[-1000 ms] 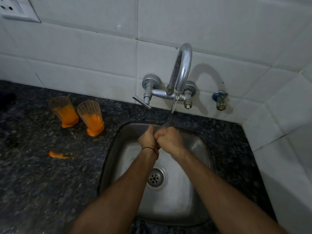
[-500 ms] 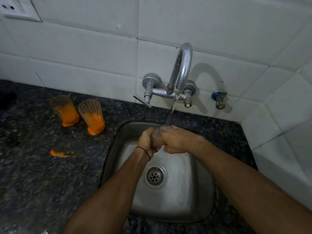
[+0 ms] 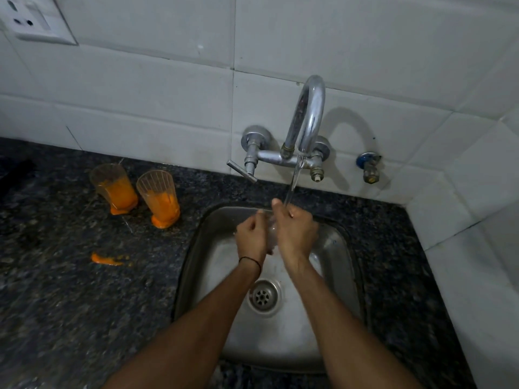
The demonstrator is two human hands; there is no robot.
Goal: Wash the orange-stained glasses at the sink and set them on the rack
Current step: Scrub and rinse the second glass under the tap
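A clear glass [image 3: 271, 230] sits between my two hands over the steel sink [image 3: 337, 248], mostly hidden by them, under the thin water stream [image 3: 292, 186] from the chrome tap [image 3: 306, 122]. My left hand [image 3: 251, 235] grips the glass from the left. My right hand [image 3: 295, 231] wraps it from the right, fingers up at the rim. Two orange-stained glasses stand on the dark counter to the left: one [image 3: 113, 188] farther left, one [image 3: 158, 197] nearer the sink. No rack is in view.
An orange smear [image 3: 106, 259] lies on the granite counter [image 3: 70, 304]. The tap lever [image 3: 241, 171] sticks out left of the spout. A small valve [image 3: 369, 167] is on the tiled wall, a socket plate [image 3: 33, 21] at top left. The sink drain [image 3: 262, 296] lies below my wrists.
My right forearm has swung back from the right toward the middle, and the right hand has turned more upright on the glass. The glass stays under the stream.
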